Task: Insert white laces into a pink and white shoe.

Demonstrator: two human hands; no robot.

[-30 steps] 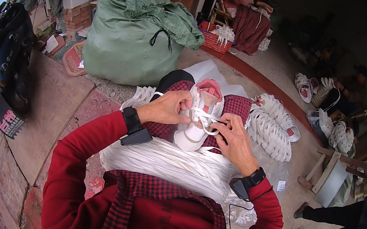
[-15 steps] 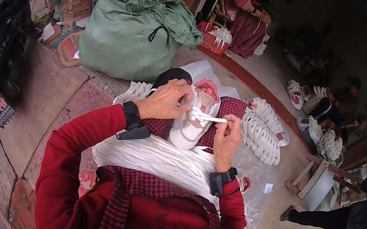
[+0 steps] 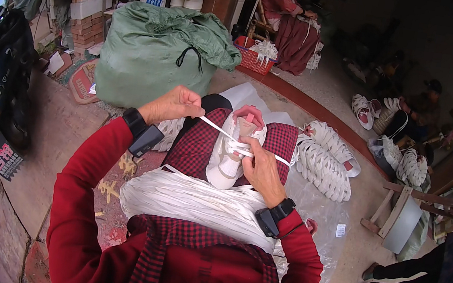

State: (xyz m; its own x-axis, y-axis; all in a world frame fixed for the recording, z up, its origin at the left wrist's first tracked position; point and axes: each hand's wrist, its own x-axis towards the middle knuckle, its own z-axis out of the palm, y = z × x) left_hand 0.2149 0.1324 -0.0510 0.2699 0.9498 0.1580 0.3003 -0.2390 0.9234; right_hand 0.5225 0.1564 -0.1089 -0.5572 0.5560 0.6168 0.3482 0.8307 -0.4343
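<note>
- White shoe (image 3: 230, 159): lies on the person's lap over a red-and-black checked apron (image 3: 194, 145), toe toward the body, pink lining showing at the opening.
- White lace (image 3: 216, 128): runs taut from the eyelets up and out to the left; another stretch passes rightward across the shoe.
- Left hand (image 3: 172, 106): raised away from the shoe, fingers pinched shut on the lace end, drawing it tight.
- Right hand (image 3: 260, 166): pressed on the shoe's upper, fingers closed on shoe and lace, steadying it.
- Hands stand apart, joined only by the lace.
- Bundle of white laces (image 3: 189, 200): lies across the lap, just below the shoe.
- Laced white shoes (image 3: 325, 161): stacked on the floor, to the right of the lap.
- Green sack (image 3: 155, 53): full, tied, on the floor ahead.
- Step judged: lacing under way, one pass being pulled snug.
- Next move, as a judgement: calls for keeping the shoe pinned while the free end is aimed at the next eyelet; slack would loosen the pass.
</note>
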